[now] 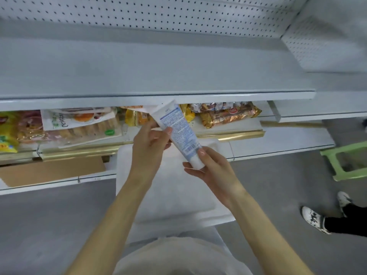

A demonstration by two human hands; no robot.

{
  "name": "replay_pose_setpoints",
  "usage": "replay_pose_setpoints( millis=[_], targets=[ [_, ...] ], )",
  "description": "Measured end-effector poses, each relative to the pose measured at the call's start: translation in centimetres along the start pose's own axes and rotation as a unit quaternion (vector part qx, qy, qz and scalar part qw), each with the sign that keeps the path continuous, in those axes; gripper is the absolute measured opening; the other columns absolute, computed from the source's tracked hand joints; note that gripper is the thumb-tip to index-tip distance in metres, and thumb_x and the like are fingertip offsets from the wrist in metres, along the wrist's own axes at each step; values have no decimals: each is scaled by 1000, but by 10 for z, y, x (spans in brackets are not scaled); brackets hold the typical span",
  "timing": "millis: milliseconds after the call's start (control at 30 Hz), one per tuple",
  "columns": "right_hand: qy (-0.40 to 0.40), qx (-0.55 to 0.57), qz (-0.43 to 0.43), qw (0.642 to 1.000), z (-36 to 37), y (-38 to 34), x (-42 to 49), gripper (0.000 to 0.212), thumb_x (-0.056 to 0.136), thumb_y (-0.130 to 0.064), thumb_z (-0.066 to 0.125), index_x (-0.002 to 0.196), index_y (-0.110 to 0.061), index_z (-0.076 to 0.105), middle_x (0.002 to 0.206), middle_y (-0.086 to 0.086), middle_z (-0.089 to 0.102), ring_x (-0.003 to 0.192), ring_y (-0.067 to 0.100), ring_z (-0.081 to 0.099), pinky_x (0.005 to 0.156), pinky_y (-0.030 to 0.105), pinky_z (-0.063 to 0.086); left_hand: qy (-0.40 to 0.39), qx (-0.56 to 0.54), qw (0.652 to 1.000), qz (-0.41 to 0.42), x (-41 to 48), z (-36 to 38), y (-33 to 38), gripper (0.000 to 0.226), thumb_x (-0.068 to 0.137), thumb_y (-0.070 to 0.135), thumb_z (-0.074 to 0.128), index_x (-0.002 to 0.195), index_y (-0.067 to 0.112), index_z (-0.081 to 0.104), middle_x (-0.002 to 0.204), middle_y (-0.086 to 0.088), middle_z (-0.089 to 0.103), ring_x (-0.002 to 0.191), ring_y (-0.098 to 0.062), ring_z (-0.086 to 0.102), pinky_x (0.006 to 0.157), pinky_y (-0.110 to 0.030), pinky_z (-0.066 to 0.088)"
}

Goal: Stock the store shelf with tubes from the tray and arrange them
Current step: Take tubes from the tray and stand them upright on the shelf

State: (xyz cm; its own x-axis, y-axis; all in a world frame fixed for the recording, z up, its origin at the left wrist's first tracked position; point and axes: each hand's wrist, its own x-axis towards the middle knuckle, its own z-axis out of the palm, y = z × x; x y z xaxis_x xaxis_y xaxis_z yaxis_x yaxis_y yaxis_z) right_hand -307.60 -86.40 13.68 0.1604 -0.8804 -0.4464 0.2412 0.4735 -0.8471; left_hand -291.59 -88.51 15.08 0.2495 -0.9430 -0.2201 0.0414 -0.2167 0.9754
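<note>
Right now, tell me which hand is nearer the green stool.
Right. The right hand, gripping the tube at its cap end, is closer to the green stool; the left hand, holding the tube mid-body, lies farther away.

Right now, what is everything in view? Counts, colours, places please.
tube: one, white with blue print, slanted before the shelf edge
tray: one, white, below the hands
upper shelf: one, pale grey, across the top
pegboard: one, white, behind that shelf
snack packets: several, yellow, orange and white, lower shelf
cardboard: one, brown, lowest shelf at left
stool: one, green, floor at right
shoes: two, white with dark marks, another person's, lower right
left hand: grips the tube's middle
right hand: holds the tube's lower end
</note>
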Motion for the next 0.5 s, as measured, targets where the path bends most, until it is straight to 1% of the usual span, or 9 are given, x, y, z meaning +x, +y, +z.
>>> replay_pose_setpoints(
  millis=[67,100,167,233,300,333,367,433,500],
  targets=[
    [-27,-82,-37,996,0,-17,-7,30,85,-32,60,109,-15,66,103,3,71,92,24,69,86,38,56,-4,17,999,44,-1,3,23,6,91,14,60,93,19,57,94,6,68,83,-1,67,64,-14,54],
    [-38,-113,-57,991,1,-27,-9,31,86,-32,62,111,-14,66,106,5,71,94,24,68,88,40,56,-6,24,998,65,-2,4,36,6,91,14,60,91,19,57,90,9,68,79,2,67,63,-14,54],
    [-51,-169,-101,979,2,-52,-13,33,88,-30,65,115,-11,65,109,10,69,96,26,66,90,43,54,-20,39,993,105,-4,8,65,4,90,14,61,94,14,59,87,8,69,78,-1,68,64,-18,56],
    [-69,-219,-153,961,4,-83,-17,33,86,-28,62,114,-11,65,109,8,69,99,26,64,87,39,52,-42,46,987,150,-6,16,101,7,90,12,61,97,11,61,88,-1,70,78,-8,69,66,-23,58],
    [-96,-238,-201,946,5,-118,-20,29,88,-17,64,116,-11,64,112,5,70,104,19,65,89,30,51,-63,40,976,204,-8,27,138,10,88,8,62,98,8,64,86,-5,70,75,-9,68,69,-25,58],
    [-109,-241,-221,939,6,-136,-22,29,88,-10,64,117,-9,62,112,5,70,105,15,65,90,26,50,-70,36,969,234,-10,33,156,10,87,6,63,97,8,65,83,-4,70,74,-9,67,71,-26,58],
    [-118,-246,-239,932,6,-154,-25,31,87,-6,65,118,-9,61,111,5,70,103,13,65,89,25,51,-74,38,962,259,-13,40,174,11,86,6,64,96,10,66,82,-3,70,76,-11,67,74,-28,57],
    [-125,-257,-280,917,5,-189,-33,35,83,-8,68,116,-10,61,107,7,70,99,17,65,87,29,53,-80,50,946,311,-19,56,207,11,84,9,66,92,17,69,82,2,72,79,-13,67,76,-29,56],
    [-133,-262,-315,903,1,-222,-41,34,79,-13,68,113,-15,62,106,8,70,99,25,66,86,33,54,-85,59,928,357,-23,72,237,12,82,12,68,87,23,69,82,8,72,79,-9,67,74,-25,55]
  ],
)
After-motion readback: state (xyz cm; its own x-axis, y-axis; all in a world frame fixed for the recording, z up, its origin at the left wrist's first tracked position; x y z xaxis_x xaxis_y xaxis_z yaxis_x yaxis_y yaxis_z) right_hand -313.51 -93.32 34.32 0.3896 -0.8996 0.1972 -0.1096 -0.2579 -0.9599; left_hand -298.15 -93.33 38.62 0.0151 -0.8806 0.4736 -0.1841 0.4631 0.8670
